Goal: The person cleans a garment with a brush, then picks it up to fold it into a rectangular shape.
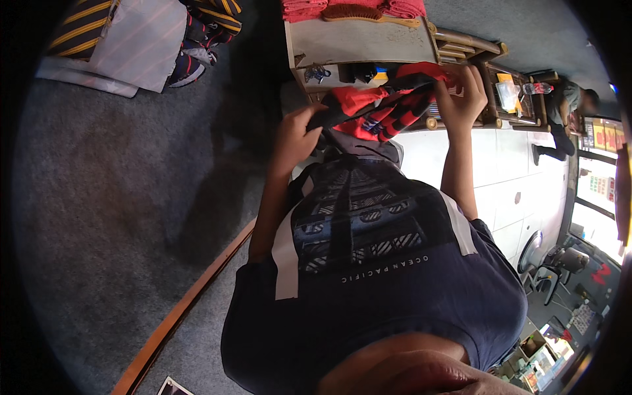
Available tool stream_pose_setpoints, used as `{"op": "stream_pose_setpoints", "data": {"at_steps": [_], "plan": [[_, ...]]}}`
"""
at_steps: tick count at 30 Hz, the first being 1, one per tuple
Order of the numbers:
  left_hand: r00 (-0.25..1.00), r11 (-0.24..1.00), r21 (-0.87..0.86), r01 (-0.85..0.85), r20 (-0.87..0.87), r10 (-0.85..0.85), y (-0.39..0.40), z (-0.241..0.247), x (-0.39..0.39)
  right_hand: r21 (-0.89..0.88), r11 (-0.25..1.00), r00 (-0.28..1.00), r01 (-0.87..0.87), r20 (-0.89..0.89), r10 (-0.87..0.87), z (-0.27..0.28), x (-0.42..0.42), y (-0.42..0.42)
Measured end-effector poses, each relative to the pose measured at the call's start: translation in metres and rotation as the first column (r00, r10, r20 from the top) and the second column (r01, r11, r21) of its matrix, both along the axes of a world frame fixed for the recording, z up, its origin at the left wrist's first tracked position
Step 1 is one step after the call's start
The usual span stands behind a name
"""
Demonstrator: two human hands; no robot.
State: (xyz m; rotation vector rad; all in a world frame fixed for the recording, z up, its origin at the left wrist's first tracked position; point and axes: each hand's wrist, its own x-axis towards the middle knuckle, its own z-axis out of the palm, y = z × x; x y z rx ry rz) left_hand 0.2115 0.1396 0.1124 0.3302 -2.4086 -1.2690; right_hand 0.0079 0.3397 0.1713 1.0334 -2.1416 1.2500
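A red and black striped cloth garment point(410, 116) hangs stretched between my two hands, in front of my chest. My left hand point(297, 136) pinches its black edge at one end. At the other end, higher up, my right hand point(461, 98) grips the red and black edge between thumb and fingers. The cloth is folded and partly bunched, so its full shape cannot be told. Just beyond it stands a small wooden table point(360, 42) with an open shelf beneath its top, and the garment covers part of that shelf.
Folded red towels point(303, 10) and a wooden-handled brush point(370, 15) lie on the table. Bamboo furniture point(466, 42) extends rightward, bearing a plastic bottle point(538, 88). Another person point(563, 113) sits farther right. A fan point(531, 252) stands at lower right; striped fabric point(81, 29) is upper left.
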Motion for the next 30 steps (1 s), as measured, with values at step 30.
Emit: {"op": "stream_pose_setpoints", "data": {"at_steps": [30], "plan": [[0.909, 0.864, -0.344, -0.369, -0.328, 0.258, -0.017, -0.008, 0.012, 0.364, 0.852, 0.821, -0.376, 0.557, 0.124, -0.026, -0.031, 0.033]]}}
